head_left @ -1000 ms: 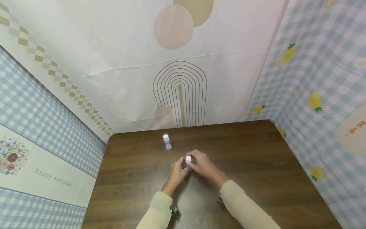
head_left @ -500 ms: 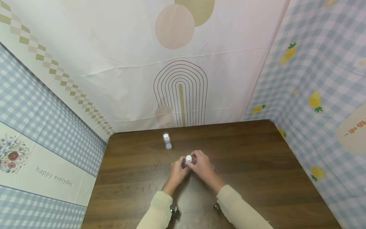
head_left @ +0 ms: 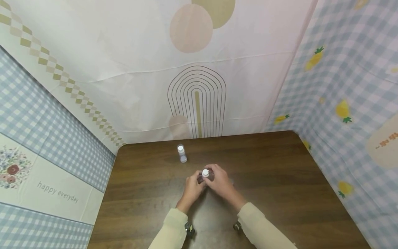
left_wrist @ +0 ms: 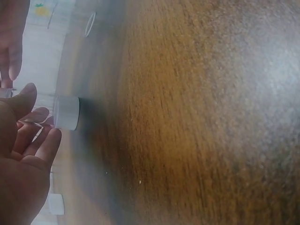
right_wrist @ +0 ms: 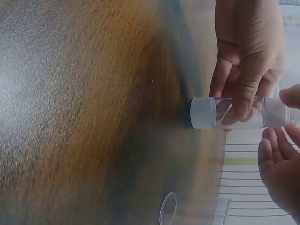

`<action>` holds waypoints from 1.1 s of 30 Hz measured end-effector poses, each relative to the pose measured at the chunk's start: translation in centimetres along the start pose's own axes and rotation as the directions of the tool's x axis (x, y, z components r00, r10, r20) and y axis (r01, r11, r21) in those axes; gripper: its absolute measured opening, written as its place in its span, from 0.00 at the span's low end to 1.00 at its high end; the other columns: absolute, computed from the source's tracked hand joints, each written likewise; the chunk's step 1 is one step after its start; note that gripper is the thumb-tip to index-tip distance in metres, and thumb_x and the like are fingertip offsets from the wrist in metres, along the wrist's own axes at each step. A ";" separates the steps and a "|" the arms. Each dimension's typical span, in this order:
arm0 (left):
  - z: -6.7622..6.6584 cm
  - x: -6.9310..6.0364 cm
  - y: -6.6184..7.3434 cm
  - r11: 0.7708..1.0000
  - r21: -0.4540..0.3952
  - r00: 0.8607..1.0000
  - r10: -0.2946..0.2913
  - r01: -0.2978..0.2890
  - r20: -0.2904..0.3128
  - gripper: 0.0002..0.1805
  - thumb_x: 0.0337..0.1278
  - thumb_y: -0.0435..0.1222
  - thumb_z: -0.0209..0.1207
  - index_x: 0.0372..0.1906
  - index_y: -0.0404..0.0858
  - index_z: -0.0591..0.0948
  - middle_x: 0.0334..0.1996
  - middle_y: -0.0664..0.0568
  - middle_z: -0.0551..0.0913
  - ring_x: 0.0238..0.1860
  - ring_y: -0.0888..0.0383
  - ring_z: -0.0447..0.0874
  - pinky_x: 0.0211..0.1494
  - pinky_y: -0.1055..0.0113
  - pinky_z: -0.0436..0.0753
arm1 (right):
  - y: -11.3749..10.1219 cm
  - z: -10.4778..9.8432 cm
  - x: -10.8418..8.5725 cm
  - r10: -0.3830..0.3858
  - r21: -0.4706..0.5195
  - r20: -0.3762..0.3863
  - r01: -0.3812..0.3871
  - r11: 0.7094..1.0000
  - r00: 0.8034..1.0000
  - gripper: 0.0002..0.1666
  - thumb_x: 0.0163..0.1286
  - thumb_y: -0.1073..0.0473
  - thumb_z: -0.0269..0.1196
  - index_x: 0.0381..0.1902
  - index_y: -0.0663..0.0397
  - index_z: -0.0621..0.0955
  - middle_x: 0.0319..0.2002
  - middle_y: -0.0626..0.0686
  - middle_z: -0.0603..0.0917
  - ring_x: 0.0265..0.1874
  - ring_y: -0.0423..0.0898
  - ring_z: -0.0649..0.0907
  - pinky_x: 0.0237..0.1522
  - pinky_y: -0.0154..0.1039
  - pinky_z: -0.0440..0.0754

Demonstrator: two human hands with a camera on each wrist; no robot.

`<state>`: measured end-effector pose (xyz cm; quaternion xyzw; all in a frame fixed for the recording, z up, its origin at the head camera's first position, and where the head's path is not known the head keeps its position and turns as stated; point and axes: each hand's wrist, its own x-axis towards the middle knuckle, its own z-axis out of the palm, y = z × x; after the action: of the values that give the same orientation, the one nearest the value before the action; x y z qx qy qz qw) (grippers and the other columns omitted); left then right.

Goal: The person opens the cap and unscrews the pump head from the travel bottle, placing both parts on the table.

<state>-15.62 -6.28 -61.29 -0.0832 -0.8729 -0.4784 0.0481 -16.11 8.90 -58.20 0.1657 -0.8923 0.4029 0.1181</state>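
Observation:
Upright between both hands is a small clear bottle (right_wrist: 229,111) with a white base (left_wrist: 66,112) and a white top (head_left: 205,172). My left hand (head_left: 192,188) grips its clear body, thumb on the near side in the right wrist view. My right hand (head_left: 220,180) has its thumb and fingers curled round the white upper part; the exact contact is partly cut off in the right wrist view. A clear cap (head_left: 231,181) stands on the table beside my right wrist; its rim shows in both wrist views.
A second bottle (head_left: 181,154), with a white top under a clear cover, stands behind and left of the hands. All rests on a brown wooden table (head_left: 280,166). Patterned cloths hang along the back (head_left: 140,97) and both sides.
My right hand and forearm have shifted slightly, bringing the clear cap into sight beside the wrist. My left hand and the bottle have stayed in nearly the same place.

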 end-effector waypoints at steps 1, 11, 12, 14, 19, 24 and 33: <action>0.0 0.0 0.0 1.000 -0.001 1.000 -0.003 0.003 0.000 0.16 0.53 0.27 0.72 0.49 0.33 0.84 0.43 0.40 0.91 0.46 0.47 0.91 0.52 0.53 0.89 | -0.1 0.0 0.0 0.010 0.007 0.003 -0.010 1.000 1.000 0.26 0.56 0.62 0.78 0.51 0.57 0.81 0.44 0.53 0.85 0.43 0.49 0.86 0.48 0.46 0.87; 0.2 -0.3 -0.3 0.999 0.015 0.999 0.028 -0.028 -0.042 0.14 0.52 0.27 0.72 0.45 0.34 0.85 0.39 0.43 0.92 0.43 0.50 0.92 0.49 0.56 0.90 | -0.7 0.4 0.1 0.088 -0.045 0.000 -0.088 0.995 0.996 0.27 0.53 0.53 0.81 0.44 0.58 0.79 0.39 0.52 0.81 0.38 0.47 0.82 0.43 0.42 0.86; 0.3 -0.3 -0.3 1.000 0.014 0.999 0.027 -0.026 -0.042 0.14 0.52 0.27 0.72 0.45 0.34 0.85 0.39 0.43 0.92 0.43 0.50 0.92 0.49 0.55 0.90 | -0.7 0.4 0.2 0.090 -0.052 0.000 -0.090 0.995 0.996 0.27 0.53 0.54 0.81 0.42 0.59 0.79 0.38 0.52 0.80 0.37 0.47 0.82 0.42 0.42 0.86; 0.3 -0.3 -0.3 1.000 0.005 0.999 0.014 -0.014 -0.040 0.14 0.53 0.27 0.71 0.46 0.34 0.85 0.39 0.43 0.92 0.43 0.50 0.92 0.50 0.55 0.90 | -0.6 0.5 0.2 0.090 -0.064 -0.003 -0.090 0.994 0.996 0.25 0.53 0.56 0.81 0.41 0.59 0.79 0.37 0.52 0.80 0.36 0.47 0.82 0.41 0.41 0.86; 0.4 -0.2 -0.2 1.000 -0.001 0.999 0.006 -0.006 -0.040 0.14 0.53 0.25 0.69 0.47 0.33 0.85 0.40 0.41 0.92 0.44 0.49 0.92 0.50 0.56 0.90 | -0.5 0.6 0.1 0.071 -0.055 -0.005 -0.071 0.996 0.997 0.22 0.55 0.61 0.79 0.43 0.59 0.80 0.38 0.53 0.81 0.38 0.48 0.85 0.43 0.43 0.88; 0.4 -0.1 -0.1 1.000 -0.024 0.999 -0.005 0.005 -0.034 0.15 0.54 0.23 0.69 0.47 0.32 0.84 0.41 0.39 0.91 0.44 0.47 0.92 0.49 0.56 0.90 | -0.2 0.4 0.1 0.052 -0.016 0.017 -0.052 0.999 0.998 0.20 0.58 0.63 0.77 0.46 0.58 0.81 0.40 0.53 0.83 0.40 0.49 0.86 0.47 0.45 0.88; 0.5 -0.1 -0.3 0.999 -0.033 0.999 -0.006 0.004 -0.033 0.14 0.54 0.24 0.69 0.47 0.32 0.84 0.41 0.39 0.91 0.43 0.49 0.92 0.49 0.59 0.90 | -0.1 -0.1 0.0 0.023 -0.024 0.049 -0.022 0.999 0.999 0.29 0.57 0.62 0.76 0.56 0.62 0.80 0.50 0.59 0.84 0.51 0.56 0.84 0.57 0.54 0.83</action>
<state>-15.56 -6.02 -61.83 -0.0739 -0.8641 -0.4942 0.0600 -16.04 8.89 -58.08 0.1640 -0.9014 0.3896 0.0936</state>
